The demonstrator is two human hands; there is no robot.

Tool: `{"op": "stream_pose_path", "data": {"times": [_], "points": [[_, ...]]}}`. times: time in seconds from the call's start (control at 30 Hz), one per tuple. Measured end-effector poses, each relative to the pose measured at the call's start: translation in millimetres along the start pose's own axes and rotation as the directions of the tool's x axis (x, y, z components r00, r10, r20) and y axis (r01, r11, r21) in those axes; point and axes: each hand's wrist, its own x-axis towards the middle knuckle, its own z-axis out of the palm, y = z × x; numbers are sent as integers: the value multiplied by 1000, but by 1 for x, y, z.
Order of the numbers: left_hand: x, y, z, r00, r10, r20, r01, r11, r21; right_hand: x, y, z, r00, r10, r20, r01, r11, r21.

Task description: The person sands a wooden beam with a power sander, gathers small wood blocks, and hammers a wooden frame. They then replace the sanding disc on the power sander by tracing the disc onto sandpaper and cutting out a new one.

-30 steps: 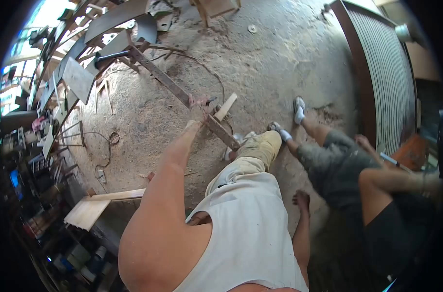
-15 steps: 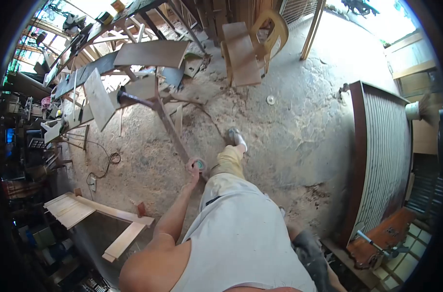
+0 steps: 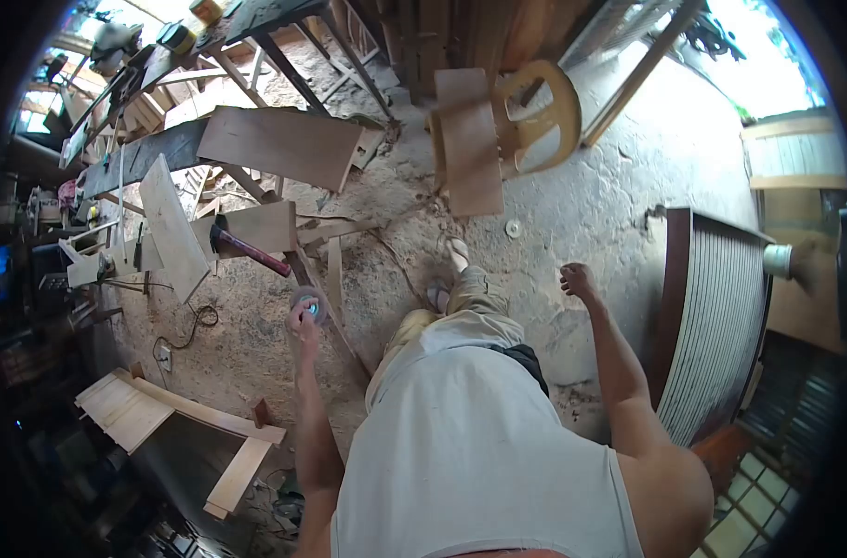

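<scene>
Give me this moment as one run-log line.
left hand: holding round roll-like item | right hand: nothing visible in it | hammer: unheld, beyond left hand | yellow chair: farther ahead

Upper centre of the frame: a chair [image 3: 569, 112], its left side overlapped by a flat board [image 3: 470, 149]. Below these, a disc [image 3: 512, 229] lies on the floor [image 3: 554, 200]. A slatted panel [image 3: 721, 321] occupies the right, with the right hand [image 3: 578, 280] between disc and panel. Left of centre, a hammer [image 3: 253, 253] lies slantwise before a plank [image 3: 273, 229]; contact cannot be confirmed. Below the handle, the left hand [image 3: 303, 319] holds a round object [image 3: 320, 306], left of a long beam [image 3: 343, 348]. Lower left: joined boards [image 3: 124, 411].
</scene>
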Motion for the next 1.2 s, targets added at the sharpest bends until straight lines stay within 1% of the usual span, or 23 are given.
{"op": "stream_pose_path", "data": {"times": [0.03, 0.07, 0.1, 0.13, 0.2, 0.27, 0.3, 0.33, 0.37, 0.4, 0.43, 0.5, 0.6, 0.67, 0.7, 0.8, 0.87, 0.93, 0.97, 1.03, 1.07, 1.13, 1.2], "points": [[9, -33, 3, 999, 24, -49, -27, 998, -49, 24, -34, -1, 997, -57, 48, 62, 993, -105], [20, -88, 16, 994, 44, -102, -54, 994, -97, 46, -67, -2, 989, -109, 102, 129, 970, -208], [25, -115, 26, 985, 52, -163, -76, 987, -142, 66, -97, -1, 973, -155, 171, 202, 929, -310], [18, -90, 28, 983, 21, -180, -43, 992, -119, 114, -103, 15, 921, -370, 117, 381, 805, -455], [-10, 1, 32, 968, -54, -244, 37, 997, -71, 159, -159, 37, 919, -332, 212, 393, 806, -443], [-3, -63, 65, 924, 124, -361, -182, 975, -131, 199, -244, 82, 917, -230, 326, 340, 879, -335], [-9, -40, 58, 943, 6, -334, -44, 993, -105, 232, -250, 114, 848, -175, 500, 217, 976, -26], [-7, 8, 59, 946, -114, -304, 90, 992, -92, 286, -247, 142, 742, -160, 651, -1, 971, 239], [-5, 41, 62, 934, -234, -268, 219, 972, -85, 317, -253, 156, 616, -183, 766, -270, 865, 423], [2, 47, 67, 932, -230, -279, 210, 972, -102, 311, -295, 186, 697, -111, 708, -96, 964, 246], [9, 50, 69, 931, -213, -297, 188, 976, -111, 286, -345, 232, 775, -92, 625, 75, 996, 54], [27, 55, 69, 928, -225, -296, 195, 972, -127, 205, -451, 289, 854, -233, 466, 308, 947, -91], [55, 68, 65, 933, -249, -261, 214, 964, -157, 200, -506, 348, 757, -152, 636, 94, 988, 124], [94, 72, 59, 938, -186, -293, 141, 976, -167, 215, -528, 385, 606, -193, 772, 50, 977, 205], [99, 79, 58, 930, -225, -291, 175, 967, -188, 213, -520, 389, 529, -189, 827, 2, 975, 221], [144, 87, 47, 906, -304, -294, 239, 941, -239, 203, -530, 405, 699, -169, 695, 144, 985, 94], [171, 89, 53, 893, -357, -273, 280, 918, -282, 196, -546, 402, 720, -145, 679, 161, 986, 40], [193, 90, 60, 917, -268, -296, 216, 957, -195, 181, -565, 395, 738, -164, 655, 197, 980, 23], [208, 89, 60, 925, -216, -312, 178, 973, -147, 175, -586, 396, 741, -130, 659, 255, 962, -96], [241, 75, 73, 926, -148, -347, 74, 973, -218, 168, -618, 398, 753, -50, 656, 350, 875, -335], [258, 71, 77, 922, -117, -370, 21, 967, -252, 173, -624, 399, 741, -78, 667, 436, 811, -390], [287, 78, 70, 919, -65, -389, 17, 992, -126, 190, -628, 403, 705, -118, 699, 589, 647, -485], [315, 89, 66, 903, -18, -430, 20, 1000, 2, 217, -650, 392, 637, 67, 768, 623, 542, -564]]}}
